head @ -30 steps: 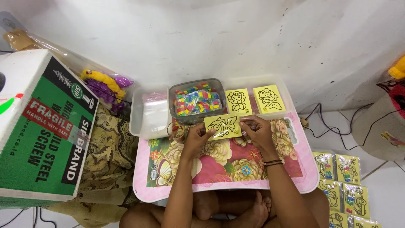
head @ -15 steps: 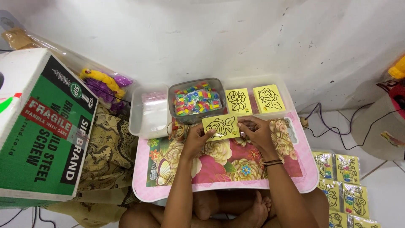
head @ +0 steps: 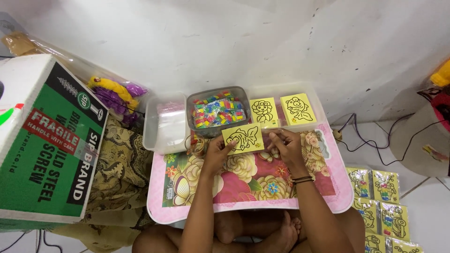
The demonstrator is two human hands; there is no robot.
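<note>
the person sits behind a small pink table with a flowery top (head: 243,187). both hands hold one yellow square card with a black fish drawing (head: 243,138) just above the far edge of the table, near its middle. the left hand (head: 216,152) pinches the card's lower left corner with thumb and fingers. the right hand (head: 284,146) is at the card's right edge, with its fingers curled and close together; you cannot tell if it truly grips the card or only touches it. a dark band (head: 303,179) goes around the right wrist.

past the far edge of the table sits a clear plastic tray (head: 161,124). in it stands a grey tub full of small bright packets (head: 217,111). beside the tub, to the right, lie a yellow card with a flower drawing (head: 262,111) and a yellow card with a fish drawing (head: 298,108), side by side.

to the left stands a big green and white cardboard box (head: 44,140). on the floor near the right corner lie yellow picture packs in clear wrap (head: 379,206).
</note>
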